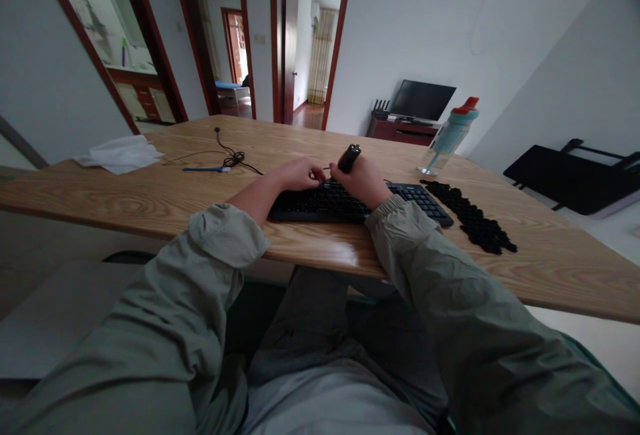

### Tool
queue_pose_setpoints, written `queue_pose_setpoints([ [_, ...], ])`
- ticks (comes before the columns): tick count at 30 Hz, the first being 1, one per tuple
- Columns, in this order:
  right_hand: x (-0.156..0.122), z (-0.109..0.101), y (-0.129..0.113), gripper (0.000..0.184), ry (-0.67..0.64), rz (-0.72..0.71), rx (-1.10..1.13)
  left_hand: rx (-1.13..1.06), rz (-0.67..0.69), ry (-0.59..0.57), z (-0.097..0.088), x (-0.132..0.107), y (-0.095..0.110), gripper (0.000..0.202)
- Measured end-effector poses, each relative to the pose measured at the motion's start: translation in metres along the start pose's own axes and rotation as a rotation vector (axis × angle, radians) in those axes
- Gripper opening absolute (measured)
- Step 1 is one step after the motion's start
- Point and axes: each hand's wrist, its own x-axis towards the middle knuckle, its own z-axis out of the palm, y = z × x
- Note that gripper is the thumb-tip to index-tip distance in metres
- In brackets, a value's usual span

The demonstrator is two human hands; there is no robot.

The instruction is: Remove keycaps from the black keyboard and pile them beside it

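A black keyboard [320,207] lies near the table's front edge, its number pad to the right. My left hand [299,175] is over its left half with fingers curled in toward the middle. A small bluish bit shows at those fingertips, too small to name. Wrapped round a thick black cylindrical handle [350,156] with a shiny end, my right hand [367,182] is above the keyboard's middle. The handle tilts up and away from me; its lower end is hidden by my hand. Right of the keyboard, many small black pieces, apparently keycaps [470,216], form a long patch.
On the wooden table [190,195], a clear bottle with an orange lid [447,135] stands at the back right. At left are white tissue [120,154], a thin blue stick like a brush [205,169] and a coiled black cable [234,157].
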Motion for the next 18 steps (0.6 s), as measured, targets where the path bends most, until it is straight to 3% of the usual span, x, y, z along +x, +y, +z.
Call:
queue_pose_setpoints([
  [10,0.009,0.005,0.004,0.033,0.02,-0.037,0.011,0.1,-0.028,-0.02,0.003,0.003,-0.001,0.031],
  [18,0.018,0.005,0.004,0.033,-0.05,-0.021,0.081,0.117,-0.034,-0.042,0.002,0.002,0.004,0.029],
])
